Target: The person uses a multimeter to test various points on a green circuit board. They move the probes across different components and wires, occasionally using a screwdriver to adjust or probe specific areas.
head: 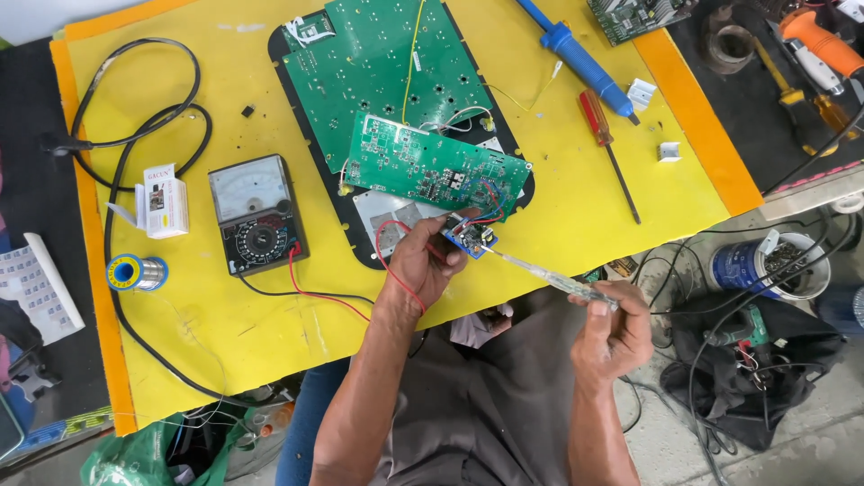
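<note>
At centre frame, a small blue module (472, 238) is pinched in the left hand (423, 265), while a clear-handled tester (551, 278) is gripped closed by the right hand (615, 335), tip on it. Probing seems underway; steady tip placement is called for.

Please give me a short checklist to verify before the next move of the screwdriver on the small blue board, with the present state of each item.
1. Left hand grips the small blue circuit board: ok.
2. Right hand holds the clear-handled tester screwdriver: ok.
3. Screwdriver tip reaches the blue board: ok; exact contact point: cannot tell.
4. Red wire clear of the tip: ok, it loops over the left hand and wrist.
5. Grey analogue multimeter needle reading: cannot tell.
</note>
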